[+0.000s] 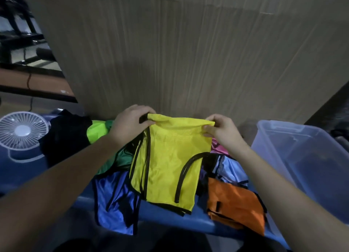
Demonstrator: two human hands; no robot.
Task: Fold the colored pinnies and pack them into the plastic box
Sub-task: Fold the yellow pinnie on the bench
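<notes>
A yellow pinny with black trim hangs folded in half in front of me. My left hand pinches its top left corner and my right hand pinches its top right corner. Under it lies a heap of other pinnies on the blue surface: a blue one at the lower left, an orange one at the lower right, green ones at the left, pink and pale blue at the right. The clear plastic box stands at the right, open.
A small white fan sits at the far left. A black cloth lies beside it. A tall cardboard wall rises right behind the heap. A table edge with a cable shows at the back left.
</notes>
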